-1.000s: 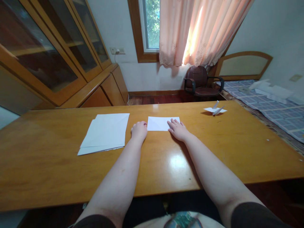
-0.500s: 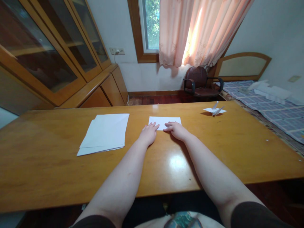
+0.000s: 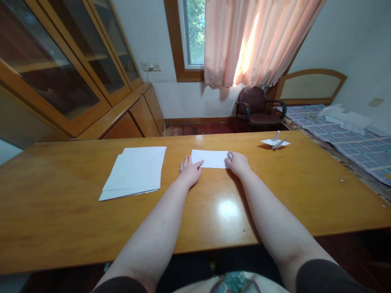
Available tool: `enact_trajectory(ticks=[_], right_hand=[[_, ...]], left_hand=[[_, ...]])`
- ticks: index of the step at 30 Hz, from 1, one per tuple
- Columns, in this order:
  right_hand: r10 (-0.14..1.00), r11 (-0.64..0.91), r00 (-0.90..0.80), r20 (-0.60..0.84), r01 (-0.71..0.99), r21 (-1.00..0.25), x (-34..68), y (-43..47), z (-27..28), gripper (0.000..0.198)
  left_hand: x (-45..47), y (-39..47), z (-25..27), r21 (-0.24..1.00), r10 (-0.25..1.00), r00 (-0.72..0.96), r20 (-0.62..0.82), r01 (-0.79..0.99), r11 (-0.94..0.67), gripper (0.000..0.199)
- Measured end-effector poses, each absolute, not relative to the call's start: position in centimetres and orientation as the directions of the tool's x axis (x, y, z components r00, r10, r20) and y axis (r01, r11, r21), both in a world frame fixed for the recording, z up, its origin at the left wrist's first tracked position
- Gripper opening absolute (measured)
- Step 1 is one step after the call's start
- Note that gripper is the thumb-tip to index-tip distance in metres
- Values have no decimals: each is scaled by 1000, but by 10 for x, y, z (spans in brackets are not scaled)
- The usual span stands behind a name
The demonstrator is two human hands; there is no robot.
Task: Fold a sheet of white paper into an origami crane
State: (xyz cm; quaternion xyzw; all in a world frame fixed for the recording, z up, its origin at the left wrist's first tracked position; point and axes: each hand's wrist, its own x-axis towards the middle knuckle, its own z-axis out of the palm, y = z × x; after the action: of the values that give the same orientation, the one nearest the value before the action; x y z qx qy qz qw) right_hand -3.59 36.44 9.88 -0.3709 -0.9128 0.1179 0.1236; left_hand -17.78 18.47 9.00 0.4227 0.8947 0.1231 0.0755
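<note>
A white rectangular piece of paper lies flat on the wooden table, its long side running left to right. At its left end rests my left hand, fingers spread, with the thumb across the lower left corner of the paper. The right end is between the thumb and curled fingers of my right hand, which hides that edge. To the left is a stack of white paper sheets, slightly out of line. A folded white paper crane stands at the far right of the table.
The wooden table spans the view. Beyond its far edge are a brown armchair and a window with a pink curtain. A glass-door cabinet stands at the left, and a bed at the right.
My right hand has slid right, off the top of the paper to its right end, and its fingers have curled. My left hand has shifted slightly left, uncovering more paper.
</note>
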Motion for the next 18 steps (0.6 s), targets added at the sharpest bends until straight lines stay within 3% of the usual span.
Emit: enact_trajectory(ticks=[4,8,10,14,18], right_hand=[[729,658,-672,128,636,-403,-39,367,90,63],[747,582,-652,134,542,-606,-43,370,83,64],[731,565,-670,130,487,-666,-44,371,82,60],[710,626,-687,154,516,-585,-44,368,83,60],[677,689,-728,112,572,-445,-43,367,83,65]], left_hand=[[-181,186,89,269,752,-659,-20,721,639,51],[-184,186,92,270,716,-698,-27,685,677,73],[-185,186,93,248,696,-717,-40,668,702,73],[-188,185,92,232,692,-721,-34,668,707,54],[-190,185,94,277,692,-722,-10,663,695,51]])
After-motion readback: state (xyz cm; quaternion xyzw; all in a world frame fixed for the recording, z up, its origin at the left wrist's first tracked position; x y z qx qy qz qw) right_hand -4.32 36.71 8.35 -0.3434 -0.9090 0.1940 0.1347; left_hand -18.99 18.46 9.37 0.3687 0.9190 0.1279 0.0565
